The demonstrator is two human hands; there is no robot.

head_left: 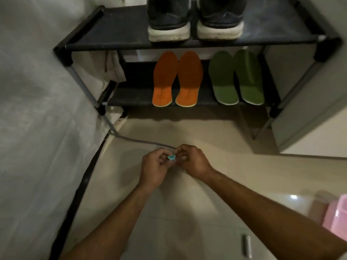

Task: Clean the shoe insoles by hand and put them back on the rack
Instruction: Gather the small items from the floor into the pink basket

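Note:
Two orange insoles (177,79) lie side by side on the lower shelf of a black shoe rack (131,94), and two green insoles (235,77) lie to their right. Both my hands meet over the floor in front of the rack. My left hand (155,166) and my right hand (191,160) pinch a small round teal object (171,157) between their fingertips. What the teal object is I cannot tell.
A pair of dark sneakers with white soles (195,19) stands on the rack's top shelf. A grey cable (142,141) runs across the tiled floor to my hands. A pink container (338,216) is at the right edge, a small metallic cylinder (247,245) lies near the bottom. A white fabric wall (47,128) is on the left.

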